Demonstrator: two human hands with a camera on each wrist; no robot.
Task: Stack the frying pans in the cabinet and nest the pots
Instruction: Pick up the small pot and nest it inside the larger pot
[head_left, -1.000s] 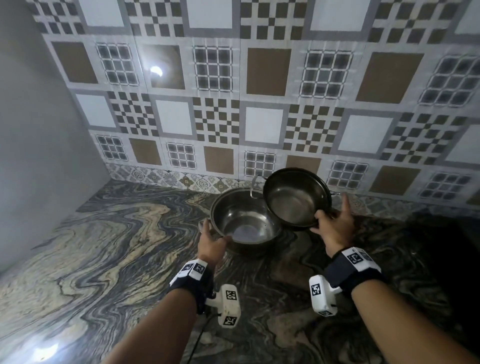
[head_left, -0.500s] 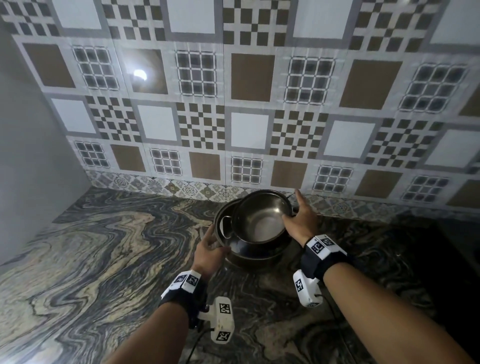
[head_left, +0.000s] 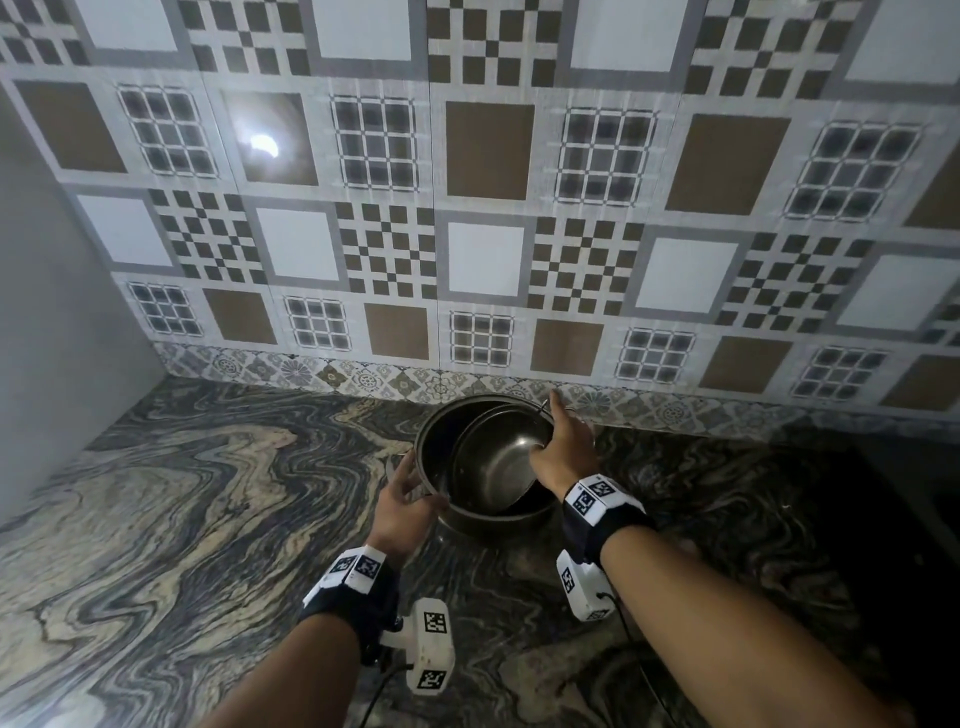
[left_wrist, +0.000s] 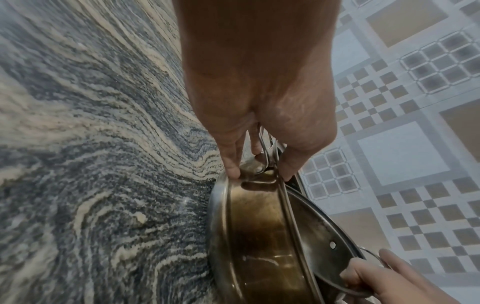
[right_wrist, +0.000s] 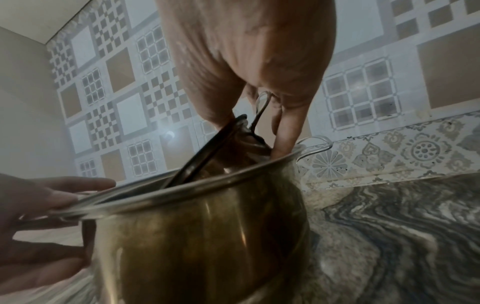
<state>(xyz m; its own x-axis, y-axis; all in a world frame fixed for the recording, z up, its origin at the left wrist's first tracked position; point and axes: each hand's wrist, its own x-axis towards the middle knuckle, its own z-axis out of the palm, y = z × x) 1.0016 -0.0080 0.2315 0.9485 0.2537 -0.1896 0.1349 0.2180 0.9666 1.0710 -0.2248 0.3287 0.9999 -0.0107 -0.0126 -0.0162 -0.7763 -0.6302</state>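
A large steel pot (head_left: 435, 457) stands on the marbled counter near the back wall. A smaller steel pot (head_left: 496, 467) sits tilted inside it, its right side raised above the big pot's rim. My left hand (head_left: 415, 491) holds the large pot (left_wrist: 254, 236) at its left rim, thumb and fingers pinching around the wire handle (left_wrist: 263, 148). My right hand (head_left: 563, 447) grips the small pot (right_wrist: 228, 144) at its right rim, thumb inside and fingers by its handle. The large pot (right_wrist: 207, 236) fills the right wrist view, with my left hand (right_wrist: 46, 205) at its far rim.
The marbled countertop (head_left: 208, 509) spreads wide to the left and front. A patterned tile wall (head_left: 483, 260) rises just behind the pots, and a plain grey side wall (head_left: 57, 312) closes the left. A dark surface (head_left: 904, 519) lies at the right.
My right hand carried the small pot from beside the large pot leftwards and down into it. My left hand stayed on the large pot's left rim.
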